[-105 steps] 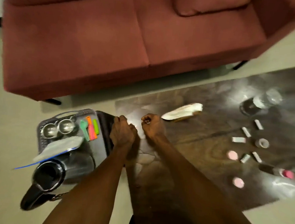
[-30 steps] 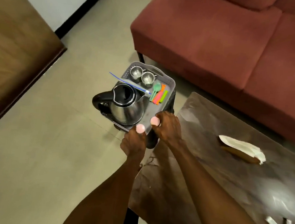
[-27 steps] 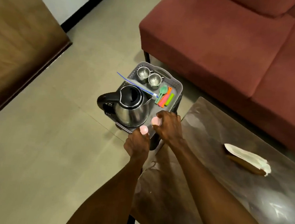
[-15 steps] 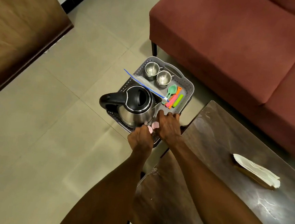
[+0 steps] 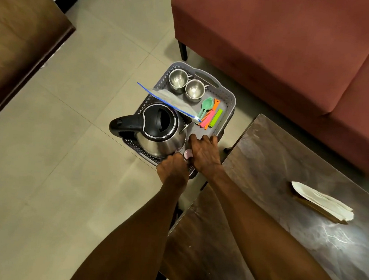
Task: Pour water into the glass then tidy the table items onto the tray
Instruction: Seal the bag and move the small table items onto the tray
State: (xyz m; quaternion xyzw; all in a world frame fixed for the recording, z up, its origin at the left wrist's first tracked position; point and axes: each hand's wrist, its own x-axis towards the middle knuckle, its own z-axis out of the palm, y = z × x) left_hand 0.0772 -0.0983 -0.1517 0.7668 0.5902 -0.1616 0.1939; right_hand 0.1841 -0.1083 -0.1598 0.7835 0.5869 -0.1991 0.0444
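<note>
Where the grey tray (image 5: 228, 96) stands beside the surface's (image 5: 288, 171) near-left corner, both hands reach over its near edge. The tray carries one steel kettle (image 5: 157, 130) with a black lid and handle at its near-left corner, two steel cups (image 5: 185, 85) side by side at its far edge, one clear zip bag (image 5: 171, 98) with a blue strip lying across the middle, and a cluster of coloured plastic pieces (image 5: 210, 114) along its right edge; the count of that cluster cannot be determined, as the pieces overlap. One pink disc (image 5: 187, 154) shows between the two hands; only part of it is visible. The left hand (image 5: 173, 169) is curled, its grip closed, but its contents are hidden. The right hand (image 5: 203, 153) rests with fingers spread on the tray floor, its grip apart. On the surface lies one white folded cloth (image 5: 323, 202) over a brown object, mostly covered. The surface's right part is cut off by the frame.
</note>
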